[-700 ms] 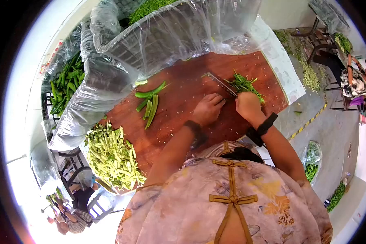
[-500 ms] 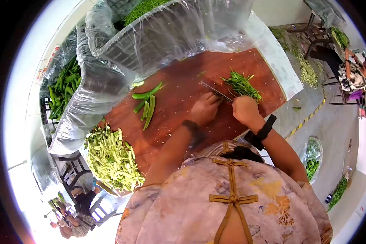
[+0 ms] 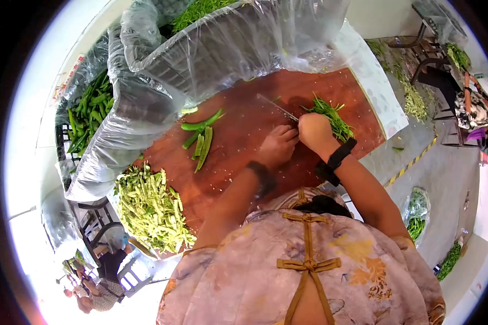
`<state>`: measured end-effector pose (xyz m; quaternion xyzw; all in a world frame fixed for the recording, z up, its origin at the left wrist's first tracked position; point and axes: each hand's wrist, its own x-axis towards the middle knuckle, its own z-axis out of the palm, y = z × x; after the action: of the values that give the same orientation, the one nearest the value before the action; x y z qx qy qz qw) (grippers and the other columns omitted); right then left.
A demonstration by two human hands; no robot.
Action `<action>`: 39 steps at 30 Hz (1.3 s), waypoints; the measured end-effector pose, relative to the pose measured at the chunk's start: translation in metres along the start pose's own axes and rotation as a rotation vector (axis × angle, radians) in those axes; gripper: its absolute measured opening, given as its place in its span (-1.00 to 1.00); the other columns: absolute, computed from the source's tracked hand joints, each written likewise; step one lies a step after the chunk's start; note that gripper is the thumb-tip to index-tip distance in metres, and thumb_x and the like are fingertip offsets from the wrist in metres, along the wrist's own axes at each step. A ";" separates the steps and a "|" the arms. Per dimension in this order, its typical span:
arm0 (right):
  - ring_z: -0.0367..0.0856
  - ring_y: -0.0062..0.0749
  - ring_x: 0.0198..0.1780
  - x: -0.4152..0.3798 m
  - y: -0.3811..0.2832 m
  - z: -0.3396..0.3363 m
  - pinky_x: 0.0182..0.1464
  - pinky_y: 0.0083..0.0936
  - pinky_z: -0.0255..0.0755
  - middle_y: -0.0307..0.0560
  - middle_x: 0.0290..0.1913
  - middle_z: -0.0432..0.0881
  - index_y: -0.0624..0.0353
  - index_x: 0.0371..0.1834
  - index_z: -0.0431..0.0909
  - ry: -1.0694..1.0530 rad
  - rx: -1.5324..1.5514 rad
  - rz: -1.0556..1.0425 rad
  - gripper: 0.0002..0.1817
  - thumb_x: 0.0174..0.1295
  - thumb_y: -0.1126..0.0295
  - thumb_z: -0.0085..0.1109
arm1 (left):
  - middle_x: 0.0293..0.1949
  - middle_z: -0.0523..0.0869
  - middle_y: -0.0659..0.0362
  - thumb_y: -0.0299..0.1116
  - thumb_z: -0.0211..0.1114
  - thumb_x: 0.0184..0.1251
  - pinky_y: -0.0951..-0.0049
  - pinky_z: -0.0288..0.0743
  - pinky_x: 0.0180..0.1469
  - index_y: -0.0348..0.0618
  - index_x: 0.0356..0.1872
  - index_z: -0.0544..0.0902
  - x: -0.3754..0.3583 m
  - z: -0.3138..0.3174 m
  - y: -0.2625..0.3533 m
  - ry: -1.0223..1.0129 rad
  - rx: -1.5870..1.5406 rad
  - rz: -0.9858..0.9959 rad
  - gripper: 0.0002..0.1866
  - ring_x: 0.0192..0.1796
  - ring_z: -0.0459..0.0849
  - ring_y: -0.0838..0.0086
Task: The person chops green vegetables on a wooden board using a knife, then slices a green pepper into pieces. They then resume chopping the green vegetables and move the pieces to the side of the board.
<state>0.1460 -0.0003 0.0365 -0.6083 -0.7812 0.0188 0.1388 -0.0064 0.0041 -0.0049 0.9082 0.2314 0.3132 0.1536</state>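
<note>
Knife handle inside the right hand [image 3: 313, 131]; whatever lies under the left hand [image 3: 278, 145], unseen.

Whole pods [image 3: 200, 138] on board [image 3: 238, 157]: four; knife [image 3: 276, 106]: one.

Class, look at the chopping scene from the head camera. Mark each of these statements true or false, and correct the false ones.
1. The right hand holds a knife. True.
2. The whole green pods lie on the floor. False: they lie on the red board.
3. The left hand rests on the board beside the right hand. True.
4. The pile of pale cut pieces sits at the board's far right. False: it sits at the near left.
</note>
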 end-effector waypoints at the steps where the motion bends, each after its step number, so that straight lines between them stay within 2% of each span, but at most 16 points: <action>1: 0.51 -0.03 -0.54 -0.002 0.005 0.004 -0.48 -0.23 0.38 0.10 -0.65 0.49 0.20 -0.75 0.48 0.027 0.002 0.006 -0.91 -0.23 0.43 0.10 | -0.19 0.57 0.14 -0.48 0.13 -0.15 0.29 0.38 -0.01 -0.24 -0.30 0.61 0.001 -0.001 0.001 0.014 0.020 0.014 -0.72 -0.08 0.49 0.28; 3: 0.51 -0.02 -0.54 -0.012 0.017 0.002 -0.48 -0.22 0.38 0.10 -0.64 0.49 0.20 -0.75 0.48 0.052 0.001 0.010 -0.89 -0.21 0.43 0.10 | -0.18 0.57 0.13 -0.48 0.13 -0.13 0.28 0.37 0.00 -0.24 -0.29 0.60 0.002 -0.001 0.003 0.030 0.039 0.027 -0.72 -0.08 0.48 0.28; 5: 0.50 0.00 -0.54 -0.030 0.029 -0.009 -0.46 -0.19 0.38 0.12 -0.63 0.50 0.21 -0.75 0.48 -0.019 -0.024 0.136 -0.84 -0.13 0.40 0.10 | -0.14 0.59 0.13 -0.46 0.12 -0.08 0.23 0.35 0.06 -0.16 -0.29 0.60 0.000 -0.001 0.006 -0.016 0.030 -0.042 -0.75 -0.01 0.50 0.25; 10: 0.50 0.04 -0.52 -0.052 0.036 -0.029 -0.43 -0.15 0.37 0.13 -0.63 0.49 0.23 -0.73 0.49 -0.130 -0.018 0.263 -0.79 -0.05 0.35 0.10 | -0.07 0.57 0.12 -0.46 0.10 -0.05 0.23 0.33 0.08 -0.20 -0.20 0.58 0.001 -0.001 0.012 -0.073 0.046 -0.047 -0.69 0.04 0.47 0.27; 15: 0.50 0.04 -0.51 -0.063 0.017 -0.024 -0.42 -0.16 0.37 0.14 -0.63 0.49 0.23 -0.73 0.50 -0.057 0.031 0.156 -0.79 -0.06 0.36 0.10 | -0.08 0.55 0.12 -0.48 0.08 -0.06 0.24 0.30 0.12 -0.23 -0.17 0.58 0.004 0.001 0.014 -0.090 0.086 -0.055 -0.66 0.07 0.42 0.28; 17: 0.50 0.04 -0.51 -0.062 0.011 -0.027 -0.42 -0.15 0.37 0.14 -0.63 0.49 0.23 -0.73 0.50 -0.063 0.050 0.173 -0.80 -0.06 0.37 0.10 | -0.08 0.54 0.08 -0.44 0.08 -0.04 0.19 0.32 0.09 -0.15 -0.22 0.58 0.005 -0.002 0.013 -0.083 0.103 -0.019 -0.71 0.04 0.44 0.19; 20: 0.50 0.04 -0.51 -0.062 0.008 -0.027 -0.42 -0.15 0.38 0.15 -0.63 0.50 0.24 -0.73 0.51 -0.096 0.062 0.213 -0.80 -0.06 0.38 0.10 | -0.09 0.53 0.11 -0.48 0.10 -0.09 0.25 0.30 0.13 -0.23 -0.15 0.57 0.004 -0.001 0.014 -0.082 0.074 -0.051 -0.64 0.05 0.42 0.27; 28: 0.52 0.04 -0.50 -0.058 0.001 -0.032 -0.42 -0.16 0.39 0.16 -0.63 0.50 0.24 -0.74 0.52 -0.175 0.053 0.236 -0.81 -0.07 0.41 0.08 | -0.10 0.52 0.12 -0.48 0.11 -0.09 0.32 0.31 0.13 -0.23 -0.12 0.56 0.005 -0.005 0.016 -0.108 0.038 -0.083 -0.62 0.05 0.42 0.26; 34: 0.52 0.04 -0.51 -0.043 -0.004 -0.031 -0.42 -0.18 0.40 0.16 -0.62 0.51 0.24 -0.74 0.52 -0.223 0.044 0.234 -0.88 -0.17 0.45 0.10 | -0.11 0.51 0.11 -0.47 0.12 -0.08 0.32 0.29 0.14 -0.24 -0.12 0.56 0.004 -0.006 0.015 -0.114 0.048 -0.063 -0.62 0.04 0.41 0.25; 36: 0.52 0.04 -0.51 -0.030 -0.004 -0.017 -0.44 -0.19 0.40 0.14 -0.63 0.50 0.23 -0.75 0.51 -0.134 0.051 0.187 -0.90 -0.20 0.46 0.11 | -0.11 0.51 0.10 -0.47 0.12 -0.08 0.31 0.29 0.14 -0.24 -0.12 0.56 0.004 -0.005 0.015 -0.115 0.046 -0.057 -0.62 0.04 0.41 0.24; 38: 0.52 0.04 -0.51 -0.017 -0.002 -0.006 -0.45 -0.19 0.40 0.13 -0.64 0.50 0.23 -0.74 0.50 -0.083 0.050 0.150 -0.89 -0.18 0.46 0.11 | -0.17 0.54 0.06 -0.46 0.10 -0.08 0.25 0.33 0.10 -0.21 -0.28 0.60 0.005 -0.008 0.013 -0.135 -0.020 -0.057 -0.73 0.00 0.45 0.17; 39: 0.51 0.04 -0.52 -0.013 -0.003 -0.003 -0.46 -0.19 0.40 0.12 -0.64 0.49 0.22 -0.74 0.50 -0.034 0.050 0.119 -0.88 -0.16 0.45 0.10 | -0.17 0.54 0.06 -0.46 0.10 -0.08 0.25 0.33 0.10 -0.21 -0.28 0.60 0.004 -0.006 0.011 -0.135 -0.013 -0.055 -0.73 0.00 0.45 0.17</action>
<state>0.1470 -0.0139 0.0377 -0.6494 -0.7454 0.0569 0.1393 -0.0041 -0.0022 0.0058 0.9196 0.2432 0.2484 0.1833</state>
